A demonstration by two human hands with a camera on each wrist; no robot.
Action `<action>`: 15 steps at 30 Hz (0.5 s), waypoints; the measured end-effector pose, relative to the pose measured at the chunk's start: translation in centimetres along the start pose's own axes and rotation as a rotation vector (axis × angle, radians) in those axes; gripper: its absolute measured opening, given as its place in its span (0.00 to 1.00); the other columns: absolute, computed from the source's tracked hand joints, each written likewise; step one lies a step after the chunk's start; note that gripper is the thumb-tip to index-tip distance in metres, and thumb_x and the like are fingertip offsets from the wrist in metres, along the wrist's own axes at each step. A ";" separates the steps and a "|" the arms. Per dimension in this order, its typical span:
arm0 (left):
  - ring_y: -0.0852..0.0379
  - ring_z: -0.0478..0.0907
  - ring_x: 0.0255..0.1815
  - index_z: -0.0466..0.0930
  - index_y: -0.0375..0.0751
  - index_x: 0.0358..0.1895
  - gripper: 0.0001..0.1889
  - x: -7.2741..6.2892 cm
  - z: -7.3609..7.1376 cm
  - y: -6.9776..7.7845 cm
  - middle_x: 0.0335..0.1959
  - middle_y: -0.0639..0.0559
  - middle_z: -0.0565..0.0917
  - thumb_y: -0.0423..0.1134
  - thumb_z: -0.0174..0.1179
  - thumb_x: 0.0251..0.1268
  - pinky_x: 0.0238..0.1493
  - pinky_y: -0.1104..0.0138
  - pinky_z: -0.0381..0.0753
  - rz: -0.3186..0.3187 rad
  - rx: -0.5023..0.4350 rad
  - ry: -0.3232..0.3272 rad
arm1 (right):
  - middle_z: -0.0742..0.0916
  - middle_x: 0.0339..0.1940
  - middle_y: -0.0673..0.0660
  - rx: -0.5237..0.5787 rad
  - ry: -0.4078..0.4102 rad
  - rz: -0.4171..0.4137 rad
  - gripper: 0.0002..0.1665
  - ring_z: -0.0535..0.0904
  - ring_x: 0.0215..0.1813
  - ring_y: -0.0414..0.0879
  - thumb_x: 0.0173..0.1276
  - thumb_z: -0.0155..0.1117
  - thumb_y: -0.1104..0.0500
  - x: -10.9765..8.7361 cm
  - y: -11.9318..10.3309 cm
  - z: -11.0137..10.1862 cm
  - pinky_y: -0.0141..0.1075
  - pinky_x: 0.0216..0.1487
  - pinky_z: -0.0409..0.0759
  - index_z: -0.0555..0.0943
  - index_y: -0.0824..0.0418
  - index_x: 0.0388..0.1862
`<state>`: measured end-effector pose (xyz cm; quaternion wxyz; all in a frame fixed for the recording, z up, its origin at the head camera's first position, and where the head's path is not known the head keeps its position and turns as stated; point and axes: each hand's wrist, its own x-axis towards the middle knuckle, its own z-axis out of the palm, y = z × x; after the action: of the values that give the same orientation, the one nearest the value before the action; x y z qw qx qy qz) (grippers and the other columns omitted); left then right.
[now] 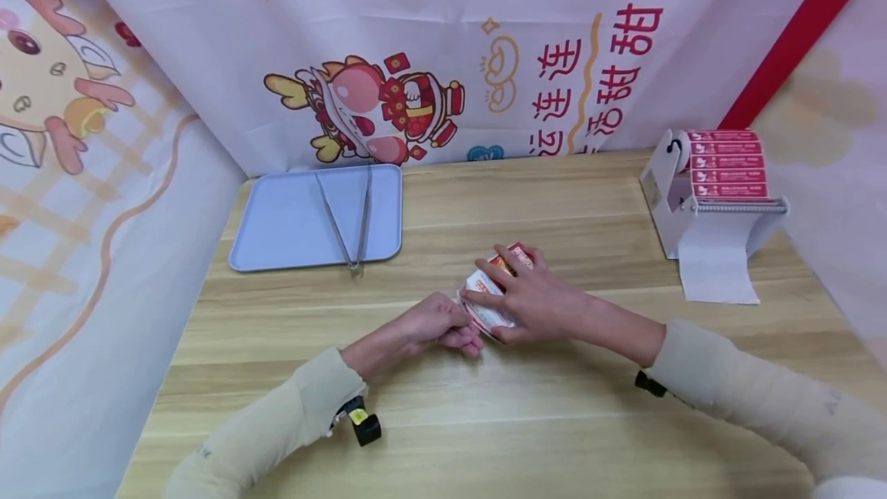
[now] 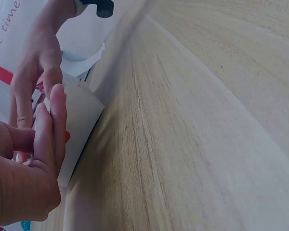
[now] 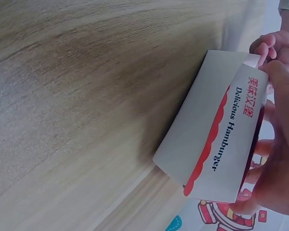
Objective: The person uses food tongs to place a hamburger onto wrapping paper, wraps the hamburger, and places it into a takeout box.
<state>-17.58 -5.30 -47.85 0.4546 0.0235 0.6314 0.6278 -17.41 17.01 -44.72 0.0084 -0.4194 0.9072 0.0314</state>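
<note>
A white hamburger box with a red scalloped band and the words "Delicious Hamburger" sits on the wooden table, its lid down over the base. My right hand holds it from above, fingers spread across the printed lid and thumb at the near edge. At the box's left end, my left hand has its thumb and bent fingers at the corner, beside a small side flap. In the left wrist view, the box's plain white side shows behind the left fingers, which hide part of that end.
On the back left, metal tongs lie across a light blue tray, their joined end past its front edge. A label dispenser holding a roll of red labels stands back right, a blank strip hanging out. Printed cloth borders the table.
</note>
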 end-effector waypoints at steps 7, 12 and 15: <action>0.52 0.89 0.35 0.77 0.16 0.50 0.18 0.1 -0.6 0.7 0.38 0.33 0.89 0.32 0.43 0.79 0.42 0.69 0.88 0.026 0.139 -0.073 | 0.64 0.80 0.59 0.095 0.012 -0.024 0.37 0.52 0.80 0.68 0.66 0.57 0.33 -0.2 1.1 0.4 0.72 0.68 0.59 0.66 0.32 0.74; 0.53 0.87 0.32 0.78 0.30 0.46 0.09 -0.1 -1.4 1.1 0.36 0.39 0.89 0.33 0.61 0.69 0.37 0.68 0.87 0.227 0.587 0.146 | 0.60 0.82 0.57 0.168 0.019 -0.092 0.41 0.47 0.83 0.63 0.68 0.56 0.34 -0.3 2.5 0.6 0.67 0.76 0.50 0.58 0.31 0.78; 0.57 0.82 0.34 0.73 0.39 0.51 0.22 -0.2 -1.4 1.2 0.43 0.49 0.85 0.37 0.72 0.57 0.37 0.67 0.84 0.364 0.929 0.345 | 0.58 0.82 0.59 0.216 0.018 -0.119 0.47 0.47 0.83 0.60 0.66 0.59 0.35 -0.2 3.2 0.4 0.64 0.79 0.47 0.53 0.36 0.81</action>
<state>-18.98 -6.27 -47.09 0.1692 0.2282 0.8945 0.3451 -19.70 19.22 -44.93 0.0473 -0.4693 0.8789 -0.0711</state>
